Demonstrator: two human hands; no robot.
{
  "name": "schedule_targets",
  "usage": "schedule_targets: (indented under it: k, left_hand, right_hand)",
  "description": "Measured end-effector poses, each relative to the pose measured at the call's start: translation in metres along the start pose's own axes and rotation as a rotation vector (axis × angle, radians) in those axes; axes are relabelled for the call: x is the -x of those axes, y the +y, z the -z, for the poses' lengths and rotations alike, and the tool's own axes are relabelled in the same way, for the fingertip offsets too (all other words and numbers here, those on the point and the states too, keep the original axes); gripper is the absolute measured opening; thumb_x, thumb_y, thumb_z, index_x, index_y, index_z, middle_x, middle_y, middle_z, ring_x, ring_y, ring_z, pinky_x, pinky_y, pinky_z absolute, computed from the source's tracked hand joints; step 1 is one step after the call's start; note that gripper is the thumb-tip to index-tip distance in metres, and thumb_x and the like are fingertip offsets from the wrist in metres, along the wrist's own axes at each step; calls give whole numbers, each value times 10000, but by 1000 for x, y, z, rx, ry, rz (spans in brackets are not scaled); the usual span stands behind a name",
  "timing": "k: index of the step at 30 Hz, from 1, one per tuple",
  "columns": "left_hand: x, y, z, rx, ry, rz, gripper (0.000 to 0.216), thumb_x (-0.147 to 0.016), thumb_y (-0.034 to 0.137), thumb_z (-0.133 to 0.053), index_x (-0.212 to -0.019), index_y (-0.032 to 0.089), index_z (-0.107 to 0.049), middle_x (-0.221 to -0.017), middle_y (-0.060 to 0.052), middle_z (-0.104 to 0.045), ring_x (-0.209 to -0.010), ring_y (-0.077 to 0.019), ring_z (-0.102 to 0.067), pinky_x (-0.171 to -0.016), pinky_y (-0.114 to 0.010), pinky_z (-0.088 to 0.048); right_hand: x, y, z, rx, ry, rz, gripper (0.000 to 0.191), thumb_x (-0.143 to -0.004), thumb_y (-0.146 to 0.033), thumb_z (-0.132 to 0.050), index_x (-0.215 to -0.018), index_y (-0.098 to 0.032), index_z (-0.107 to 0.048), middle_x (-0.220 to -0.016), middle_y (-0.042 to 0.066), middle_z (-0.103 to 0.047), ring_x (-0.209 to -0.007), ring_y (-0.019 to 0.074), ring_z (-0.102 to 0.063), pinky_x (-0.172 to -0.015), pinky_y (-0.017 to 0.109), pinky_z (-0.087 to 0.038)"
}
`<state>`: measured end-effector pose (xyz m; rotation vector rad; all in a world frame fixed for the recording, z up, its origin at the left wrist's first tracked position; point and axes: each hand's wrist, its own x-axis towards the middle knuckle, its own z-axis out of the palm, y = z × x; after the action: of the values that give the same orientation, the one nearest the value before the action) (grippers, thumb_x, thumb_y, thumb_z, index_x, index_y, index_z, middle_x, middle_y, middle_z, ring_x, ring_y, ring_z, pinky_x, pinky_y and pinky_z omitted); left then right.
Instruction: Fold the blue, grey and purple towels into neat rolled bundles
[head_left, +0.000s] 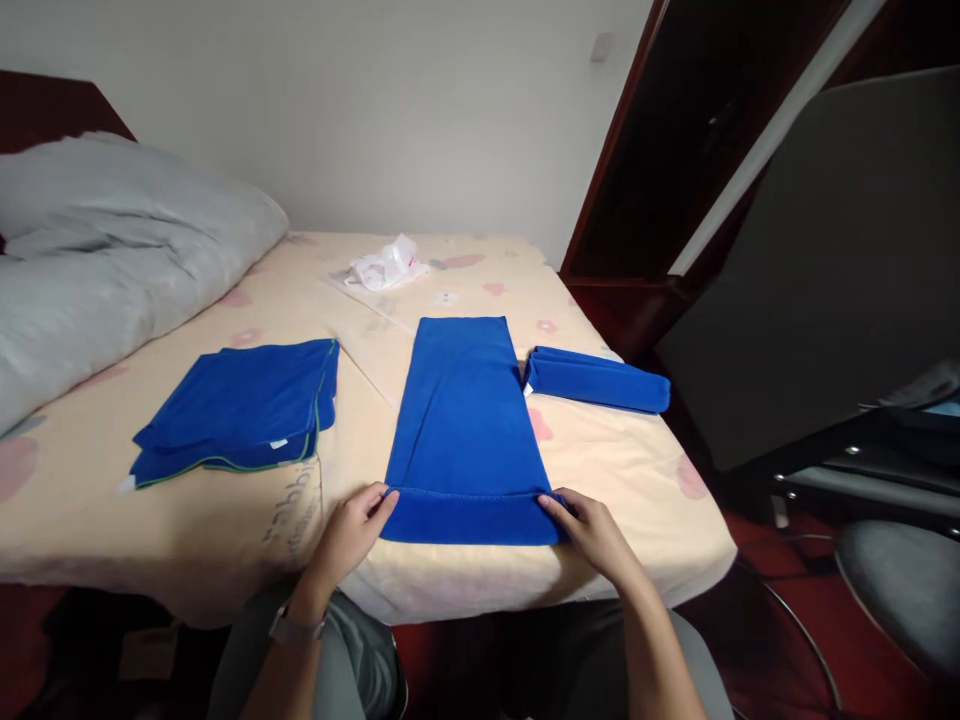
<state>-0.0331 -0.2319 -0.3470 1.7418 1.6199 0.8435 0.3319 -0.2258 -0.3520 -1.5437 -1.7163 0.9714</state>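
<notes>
A blue cloth (469, 410) lies lengthwise in front of me, its near end folded over into a band with a stitched hem along the top. My left hand (361, 522) pinches the left corner of that hem between thumb and fingers. At the right corner, my right hand (586, 522) pinches the hem in the same way. Off to the left is a loose stack of blue cloths (236, 400) with green edging and a small white tag. On the right lies a narrow folded blue cloth (596, 380), close beside the middle one.
The cloths lie on a bed (645, 480) with a cream, patterned sheet. A crumpled white plastic bag (386, 265) sits toward the wall. A grey quilt (127, 250) is heaped at the left. A grey stool seat (904, 590) stands right of the bed.
</notes>
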Motion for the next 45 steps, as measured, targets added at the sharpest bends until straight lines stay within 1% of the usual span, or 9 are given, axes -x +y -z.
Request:
schedule_targets:
  k: [5,9,14,18,25,33,37,41,45]
  left_hand:
    - [-1,-7,0,-48,-98,60,354,-891,506,-506,-719,197,-526,-629,38,-428,-612,-125,-435,-562,-225,-336]
    - [0,-11,4,-3,-162,81,289,-848,482,-564,-908,206,-624,-640,43,-421,-615,-135,-451,-580,-234,-375]
    - [4,-7,16,8,-232,57,314,-836,424,-580,-1085,237,-619,-649,54,-382,-597,-135,-420,-577,-234,-384]
    - [7,-6,17,-36,-249,60,288,-863,424,-535,-1066,240,-623,-646,52,-379,-591,-136,-422,-574,-232,-380]
    - [6,-1,8,-167,-156,76,304,-882,478,-502,-1006,233,-632,-603,50,-436,-564,-142,-463,-555,-242,-361]
    - [8,0,9,-254,-170,47,127,-875,314,-482,-905,233,-576,-611,61,-411,-553,-119,-443,-528,-219,-321]
    - [7,3,9,-335,-141,-85,119,-887,225,-456,-874,222,-575,-697,31,-533,-626,-129,-513,-610,-234,-393]
    - [9,9,9,-337,-29,-367,181,-912,178,-450,-863,207,-621,-832,-32,-632,-855,-178,-584,-804,-296,-445]
    - [16,17,7,-360,-136,-481,162,-870,226,-583,-1014,238,-657,-1032,-51,-644,-1013,-208,-579,-914,-342,-447]
  right_hand:
    - [0,13,-2,150,86,-106,517,-860,-655,-553,-603,-209,-503,-557,-13,-519,-577,169,-506,-547,259,-337]
    - [4,9,2,142,58,-133,489,-842,-659,-576,-648,-210,-578,-583,-7,-556,-597,177,-535,-556,257,-349]
    - [9,7,5,91,-31,-135,410,-851,-609,-584,-770,-217,-670,-678,16,-653,-646,196,-588,-580,265,-394]
    - [10,10,5,131,-42,-151,355,-816,-574,-637,-897,-230,-680,-683,7,-664,-635,201,-604,-570,271,-392]
    - [10,7,4,156,-21,-141,354,-915,-555,-484,-897,-240,-644,-788,45,-716,-707,228,-659,-640,300,-424]
    - [11,8,1,256,-46,-112,256,-916,-478,-504,-899,-238,-594,-714,12,-657,-662,206,-619,-620,296,-411]
    - [14,11,5,263,-72,-57,214,-933,-443,-506,-903,-244,-580,-744,7,-643,-678,198,-608,-626,295,-435]
    - [19,4,12,262,50,119,194,-941,-384,-518,-1039,-244,-610,-1018,80,-648,-948,250,-629,-816,367,-499]
    - [25,-20,12,220,36,319,181,-971,-315,-501,-1049,-260,-654,-1167,88,-620,-1146,254,-571,-987,400,-460]
